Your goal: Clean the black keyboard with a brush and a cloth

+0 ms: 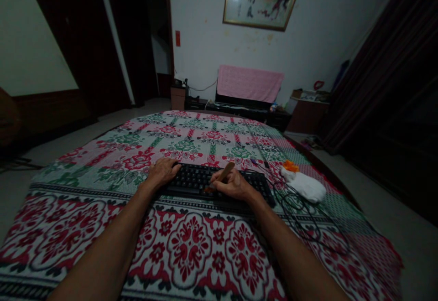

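A black computer keyboard [191, 176] with its keys up lies on the patterned cloth. At its left end is my left hand [162, 172], closed on the edge with the thumb on the top side. My right hand [231, 184] is over the right part of the keyboard, fingers closed on a small brush [226, 170] with a flat wooden handle. The handle slants up to the right, and the brown bristles meet the keys near the front edge. My right hand and wrist hide some of the keys below them.
A black cable [301, 219] lies coiled right of the keyboard. Beside it are a white bundle [306, 186] and something orange [290, 166]. The red, green and white cloth [190, 248] covers the table. Beyond stands a low cabinet with a pink towel [249, 83] over a screen.
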### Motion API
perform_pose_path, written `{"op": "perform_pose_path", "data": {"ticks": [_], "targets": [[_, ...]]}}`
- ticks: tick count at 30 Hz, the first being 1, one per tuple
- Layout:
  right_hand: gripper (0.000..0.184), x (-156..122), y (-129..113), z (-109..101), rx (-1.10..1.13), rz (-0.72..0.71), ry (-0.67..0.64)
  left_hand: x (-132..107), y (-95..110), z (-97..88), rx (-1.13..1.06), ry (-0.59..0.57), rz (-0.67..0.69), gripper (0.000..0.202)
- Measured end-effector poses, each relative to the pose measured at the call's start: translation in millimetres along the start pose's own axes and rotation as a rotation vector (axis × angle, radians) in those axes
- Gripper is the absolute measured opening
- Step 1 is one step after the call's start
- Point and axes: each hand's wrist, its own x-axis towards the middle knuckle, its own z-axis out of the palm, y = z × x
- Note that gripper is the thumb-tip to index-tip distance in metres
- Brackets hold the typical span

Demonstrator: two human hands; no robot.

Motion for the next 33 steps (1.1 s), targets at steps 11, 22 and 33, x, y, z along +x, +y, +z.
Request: {"op": "perform_pose_path", "data": {"ticks": [11, 22, 33], "targets": [[0.010, -4, -14, -33, -0.210, 0.058, 0.136, 0, 2, -1.9, 0.005, -0.006, -0.021, 0.042], [0.015, -2, -14, -1, -0.145, -0.051, -0.073, 3, -3, 3.9, -0.008, 0.013, 0.012, 0.042], [0.019, -2, -17, -12, -0.027, 0.027, 0.020, 2, -2, 2.0, -0.003, -0.012, -0.005, 0.042]]}}
